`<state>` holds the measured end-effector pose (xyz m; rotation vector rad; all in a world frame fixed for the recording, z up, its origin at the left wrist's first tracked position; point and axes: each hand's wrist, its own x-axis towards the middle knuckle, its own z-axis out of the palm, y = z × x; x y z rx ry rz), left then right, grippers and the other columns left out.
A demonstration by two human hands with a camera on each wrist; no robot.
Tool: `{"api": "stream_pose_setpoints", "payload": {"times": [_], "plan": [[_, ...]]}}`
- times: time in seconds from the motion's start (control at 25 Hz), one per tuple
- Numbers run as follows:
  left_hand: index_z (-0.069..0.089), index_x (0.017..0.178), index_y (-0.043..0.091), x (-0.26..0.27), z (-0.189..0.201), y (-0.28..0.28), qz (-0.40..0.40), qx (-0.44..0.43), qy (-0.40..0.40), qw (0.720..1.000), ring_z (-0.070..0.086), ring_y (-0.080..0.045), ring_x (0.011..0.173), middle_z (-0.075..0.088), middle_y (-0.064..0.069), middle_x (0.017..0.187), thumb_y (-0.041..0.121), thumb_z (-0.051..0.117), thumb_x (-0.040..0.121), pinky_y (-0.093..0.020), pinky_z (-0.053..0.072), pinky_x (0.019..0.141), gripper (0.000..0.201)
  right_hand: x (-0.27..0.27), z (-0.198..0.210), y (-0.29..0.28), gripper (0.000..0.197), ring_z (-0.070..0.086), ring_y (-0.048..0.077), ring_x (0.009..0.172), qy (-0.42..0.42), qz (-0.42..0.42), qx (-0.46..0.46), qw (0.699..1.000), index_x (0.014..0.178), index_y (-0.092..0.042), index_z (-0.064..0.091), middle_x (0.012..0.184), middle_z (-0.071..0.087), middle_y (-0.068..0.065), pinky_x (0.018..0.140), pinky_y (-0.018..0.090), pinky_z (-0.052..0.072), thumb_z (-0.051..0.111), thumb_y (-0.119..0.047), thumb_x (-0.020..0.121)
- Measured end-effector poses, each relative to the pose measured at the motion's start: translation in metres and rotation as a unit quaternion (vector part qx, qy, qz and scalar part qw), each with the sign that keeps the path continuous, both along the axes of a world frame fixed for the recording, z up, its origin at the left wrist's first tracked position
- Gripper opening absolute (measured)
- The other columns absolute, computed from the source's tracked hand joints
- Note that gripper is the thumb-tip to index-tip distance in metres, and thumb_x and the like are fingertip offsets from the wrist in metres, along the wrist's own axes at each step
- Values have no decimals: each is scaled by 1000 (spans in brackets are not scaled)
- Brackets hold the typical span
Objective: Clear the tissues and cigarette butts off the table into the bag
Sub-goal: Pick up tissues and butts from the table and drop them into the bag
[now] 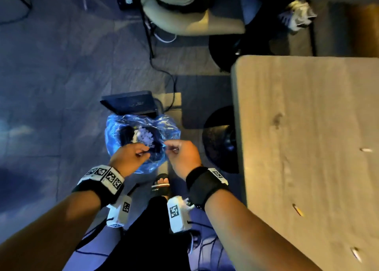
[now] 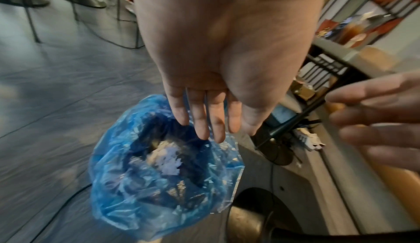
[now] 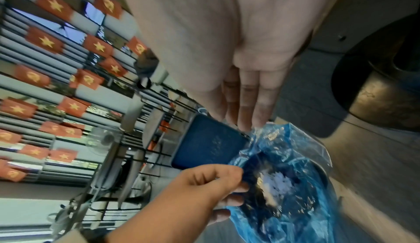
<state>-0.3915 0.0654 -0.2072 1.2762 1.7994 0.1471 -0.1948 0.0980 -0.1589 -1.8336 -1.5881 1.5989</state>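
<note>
Two hands at blue bag (image 1: 141,127) mouth | left hand (image 1: 129,158) pinches rim | right hand (image 1: 182,156) grip: cannot tell (blurred) | tissue (image 1: 144,137) inside bag | three butts (image 1: 298,210) on surface (image 1: 307,106)

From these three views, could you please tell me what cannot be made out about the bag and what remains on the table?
- Bag contents: white tissue shows; any butts are lost in the dark interior in every view.
- Three small pieces on the table: the head view is too blurred to identify them, and the right edge cuts the table off.
- Right hand: blurred in the left wrist view.
- Left hand pinches the rim.
</note>
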Motion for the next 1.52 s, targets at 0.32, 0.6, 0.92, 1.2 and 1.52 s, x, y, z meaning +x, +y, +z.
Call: {"api": "stream_pose_setpoints", "payload": {"times": [0.32,0.6,0.92,1.2,1.52], "plan": [[71,90,13,125,118,10,-115,170,-82,975,66,-7,75,75,-12,86,11,70,87,-4,44,72,3,132,131,-54,23,61,4,72,-4,-78,125,989,106,-18,75,90,74,-3,78,20,51,66,-12,86],[71,94,24,292,181,-38,-239,131,-146,951,66,-17,73,70,2,78,24,68,90,-34,56,74,5,291,167,-186,29,65,11,99,-90,-231,97,964,114,-22,71,109,69,-2,93,27,51,66,-16,87],[68,110,33,484,202,-168,-494,114,-169,846,67,-7,95,69,12,106,37,73,81,-36,56,90,30,424,174,-402,35,54,-2,89,-179,-411,50,893,121,-16,67,104,55,-6,75,-7,30,66,-9,87],[47,139,35,585,189,-296,-692,107,-63,712,52,-17,126,51,9,137,48,75,75,-37,46,104,71,474,141,-570,55,49,30,118,-327,-559,-51,761,135,-25,54,131,46,7,104,38,44,66,-20,82],[20,152,39,643,203,-363,-745,142,0,652,31,-26,143,26,3,158,44,79,75,-40,38,112,97,529,127,-598,34,48,35,113,-402,-500,-115,759,107,-10,66,124,47,11,89,46,53,54,4,79]]}}
